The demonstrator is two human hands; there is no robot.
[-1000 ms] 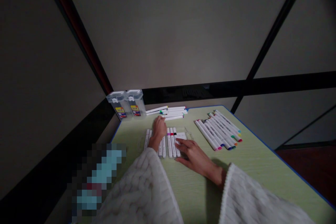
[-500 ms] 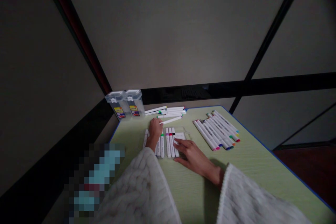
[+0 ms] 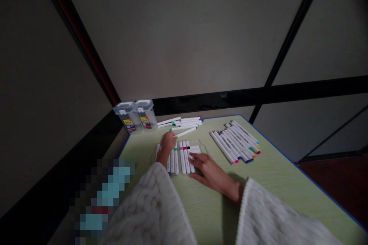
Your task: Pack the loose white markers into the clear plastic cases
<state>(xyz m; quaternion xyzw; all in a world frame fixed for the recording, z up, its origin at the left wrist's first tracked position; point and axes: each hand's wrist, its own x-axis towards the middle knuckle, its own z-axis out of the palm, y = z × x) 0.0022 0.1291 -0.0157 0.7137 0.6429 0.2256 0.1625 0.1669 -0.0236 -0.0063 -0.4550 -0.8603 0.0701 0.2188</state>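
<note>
Now that the left hand point(image 3: 168, 143) has drawn back from the far pile point(image 3: 184, 121), it pinches one white marker point(image 3: 186, 132) just above the laid row point(image 3: 184, 156); the right hand point(image 3: 208, 166) lies spread, fingertips on the clear case point(image 3: 201, 147) on the table point(image 3: 273, 176).

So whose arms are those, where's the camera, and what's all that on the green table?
There is no machine here: these are a person's two bare hands in white knitted sleeves. The one picture comes from a camera worn on the person's head, looking forward and down. The left hand pinches a slim white marker pen. The right hand lies open on a clear flat plastic tray holding a row of white markers with coloured bands. Also on the pale green table with a blue edge: a loose heap of white markers at the back, a neat row of markers to the right, and two clear lidded boxes with yellow labels.
</note>
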